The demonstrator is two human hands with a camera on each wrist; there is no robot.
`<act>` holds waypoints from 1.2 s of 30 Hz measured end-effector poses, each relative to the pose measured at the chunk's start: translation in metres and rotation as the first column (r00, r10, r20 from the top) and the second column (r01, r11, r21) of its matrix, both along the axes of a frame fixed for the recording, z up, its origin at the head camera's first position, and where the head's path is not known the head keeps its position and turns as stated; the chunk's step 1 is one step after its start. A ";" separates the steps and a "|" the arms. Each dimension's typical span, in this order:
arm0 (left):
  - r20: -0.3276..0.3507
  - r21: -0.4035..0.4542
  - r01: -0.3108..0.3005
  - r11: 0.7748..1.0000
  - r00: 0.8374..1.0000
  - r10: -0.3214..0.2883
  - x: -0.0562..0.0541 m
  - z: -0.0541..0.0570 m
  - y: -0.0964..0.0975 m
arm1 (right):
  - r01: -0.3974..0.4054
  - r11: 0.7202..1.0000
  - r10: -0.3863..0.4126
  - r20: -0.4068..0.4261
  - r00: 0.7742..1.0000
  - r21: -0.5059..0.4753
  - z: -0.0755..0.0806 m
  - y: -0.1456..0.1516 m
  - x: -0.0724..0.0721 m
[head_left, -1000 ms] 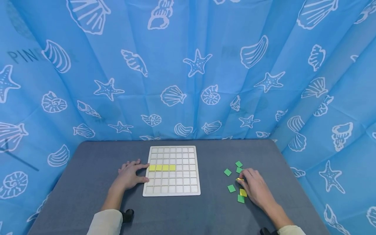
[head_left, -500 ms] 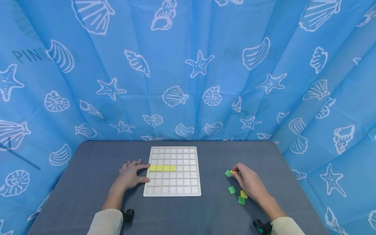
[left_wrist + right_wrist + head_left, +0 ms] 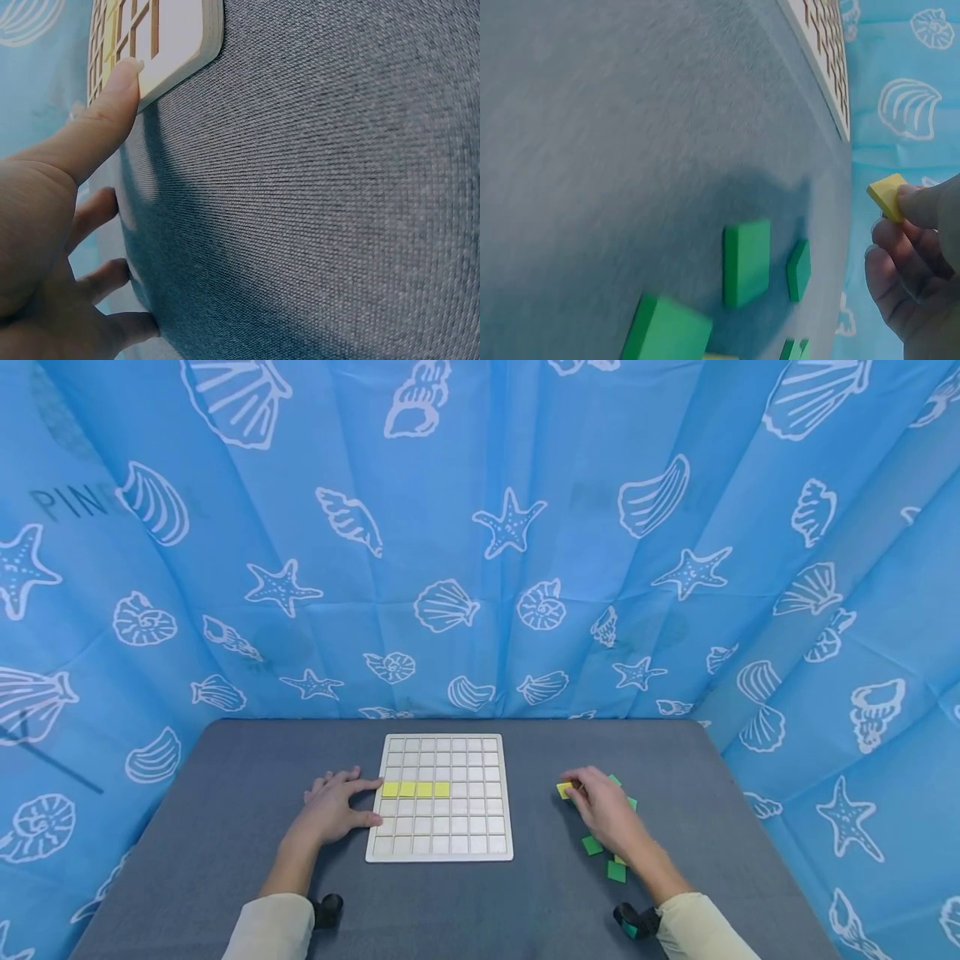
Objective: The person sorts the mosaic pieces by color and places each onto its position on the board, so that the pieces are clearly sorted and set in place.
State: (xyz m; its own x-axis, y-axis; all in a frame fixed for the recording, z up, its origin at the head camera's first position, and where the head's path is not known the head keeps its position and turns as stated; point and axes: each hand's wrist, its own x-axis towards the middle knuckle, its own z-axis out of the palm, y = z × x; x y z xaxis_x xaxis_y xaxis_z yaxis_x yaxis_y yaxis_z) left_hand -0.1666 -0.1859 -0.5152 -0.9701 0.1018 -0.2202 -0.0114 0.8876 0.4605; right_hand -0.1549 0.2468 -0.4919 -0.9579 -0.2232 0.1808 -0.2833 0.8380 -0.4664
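A white gridded board (image 3: 442, 852) lies on the grey table, with a row of yellow square tiles (image 3: 407, 789) set in its cells from the left edge. My left hand (image 3: 330, 810) rests at the board's left side, thumb and forefinger touching its rim and the other fingers spread on the cloth. To the board's right, my right hand (image 3: 603, 806) pinches a yellow tile (image 3: 887, 196) between thumb and fingers, above the table. Beneath and around that hand lie several green tiles (image 3: 617, 871); another yellow tile (image 3: 620, 860) is mostly hidden by the wrist.
A grey cloth-covered table (image 3: 450, 910) carries everything. Behind it and along both sides hangs a blue curtain (image 3: 480, 568) with white shell and starfish prints. Each forearm wears a black wrist device, one (image 3: 327, 912) on the left and one (image 3: 636, 922) on the right.
My right hand has lifted a yellow tile off the scattered group and carried it leftward, toward the board. My left hand has stayed at the board's edge.
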 end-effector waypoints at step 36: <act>0.010 0.009 -0.004 1.000 1.000 0.004 0.001 0.003 0.001 | -0.043 0.984 0.054 0.060 0.997 -0.171 -0.012 -0.079 -0.023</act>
State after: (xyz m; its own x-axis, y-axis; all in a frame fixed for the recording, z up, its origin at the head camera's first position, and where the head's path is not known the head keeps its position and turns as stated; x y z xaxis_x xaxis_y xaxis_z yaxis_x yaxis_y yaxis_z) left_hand -0.1654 -0.1852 -0.5121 -0.9683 0.0999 -0.2288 -0.0196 0.8832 0.4686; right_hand -0.1776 0.1678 -0.5040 -0.9576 -0.2411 0.1580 -0.2863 0.7315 -0.6188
